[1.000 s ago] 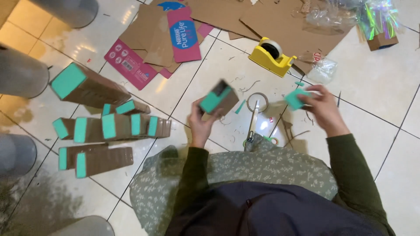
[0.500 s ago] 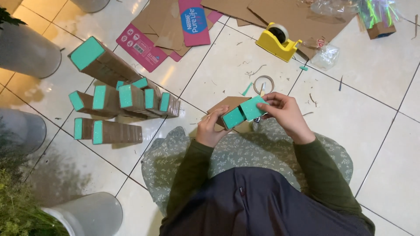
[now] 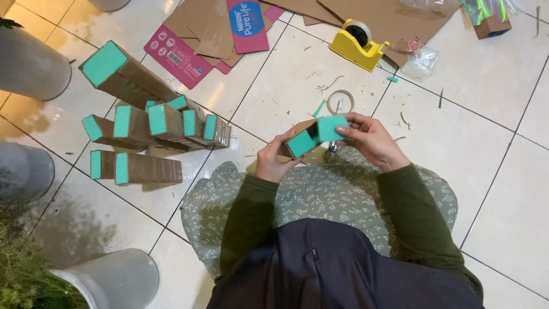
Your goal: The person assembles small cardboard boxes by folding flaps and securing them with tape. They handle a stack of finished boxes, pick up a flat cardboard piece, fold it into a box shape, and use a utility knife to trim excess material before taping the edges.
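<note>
My left hand [image 3: 273, 162] grips a small cardboard box [image 3: 298, 142] with a teal end, held above my lap. My right hand [image 3: 370, 139] pinches a teal square piece [image 3: 331, 127] against the box's upper right side. Both hands meet over the tiled floor just in front of my patterned green skirt [image 3: 320, 197]. A tape roll ring [image 3: 340, 102] lies on the floor just beyond the hands.
Several brown boxes with teal ends [image 3: 154, 126] stand and lie at the left. A yellow tape dispenser [image 3: 360, 43], flattened cardboard [image 3: 217, 28] and a plastic bag [image 3: 420, 60] lie at the top. Grey pots [image 3: 34, 63] line the left edge.
My hands came together from apart; the right hand brought the teal piece onto the box held by the left. The view shifted slightly toward the boxes.
</note>
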